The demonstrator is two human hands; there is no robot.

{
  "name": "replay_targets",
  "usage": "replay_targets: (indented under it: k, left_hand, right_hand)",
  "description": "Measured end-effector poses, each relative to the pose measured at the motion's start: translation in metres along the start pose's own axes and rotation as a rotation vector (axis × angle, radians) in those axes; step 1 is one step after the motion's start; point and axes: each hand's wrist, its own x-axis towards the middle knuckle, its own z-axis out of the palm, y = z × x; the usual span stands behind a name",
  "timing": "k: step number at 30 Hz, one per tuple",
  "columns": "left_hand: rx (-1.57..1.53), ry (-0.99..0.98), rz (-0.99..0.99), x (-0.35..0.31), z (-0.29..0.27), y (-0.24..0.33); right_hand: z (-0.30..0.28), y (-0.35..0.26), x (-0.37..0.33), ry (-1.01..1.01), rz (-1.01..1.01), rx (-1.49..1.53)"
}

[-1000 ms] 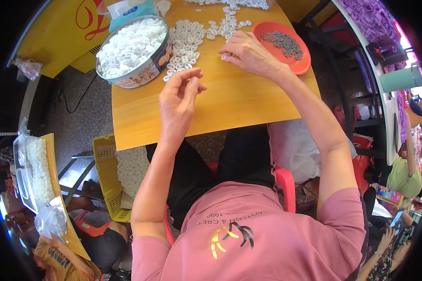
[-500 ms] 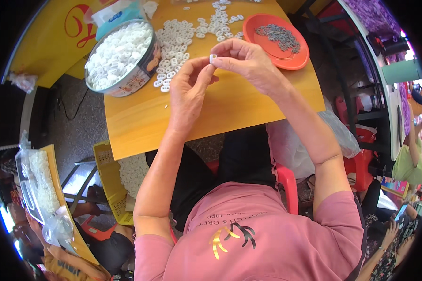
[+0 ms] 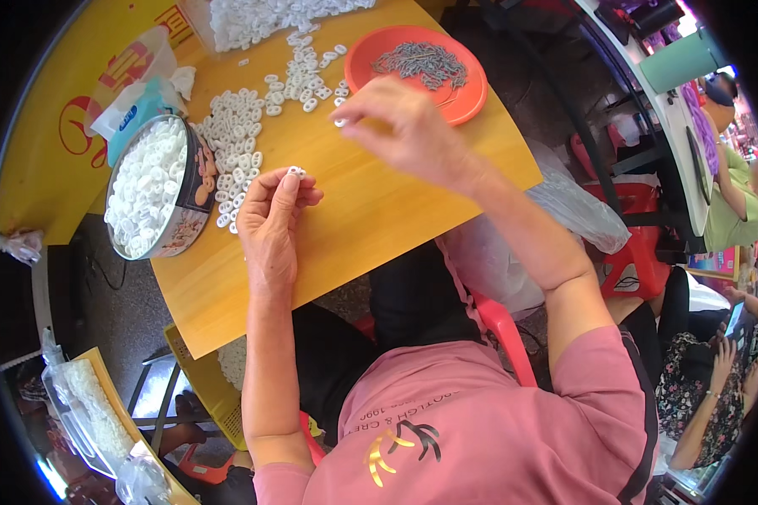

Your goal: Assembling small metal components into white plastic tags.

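My left hand is above the table's near left part. Its thumb and index finger pinch a small white oval plastic piece with holes. My right hand, smeared by motion, hovers in front of an orange-red plastic plate holding a heap of small grey metal parts. A white piece shows at the right fingertips; whether they grip it or it lies on the table, I cannot tell. Many like pieces are spread flat between the left hand and the plate.
A round tin heaped with white pieces stands at the table's left edge, beside a blue-and-white packet. More white pieces are piled at the far edge. A yellow crate sits below; a clear plastic bag hangs right.
My hands have parted: the left stays pinched on a white piece, while the right has moved off toward the plate. The view has shifted, so the table appears farther left.
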Motion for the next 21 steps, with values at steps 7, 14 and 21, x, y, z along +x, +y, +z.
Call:
replay_targets:
  k: [7, 14, 21]
  left_hand:
    - [0.049, -0.015, -0.013, 0.002, 0.005, 0.001]
    - [0.154, -0.02, 0.007, 0.0, 0.008, 0.001]
    - [0.152, -0.02, 0.01, -0.001, 0.005, -0.001]
  right_hand:
    - [-0.081, 0.078, -0.007, -0.254, 0.4, -0.394]
    - [-0.082, 0.088, -0.012, -0.352, 0.328, -0.533]
    - [-0.077, 0.082, -0.007, -0.271, 0.275, -0.381]
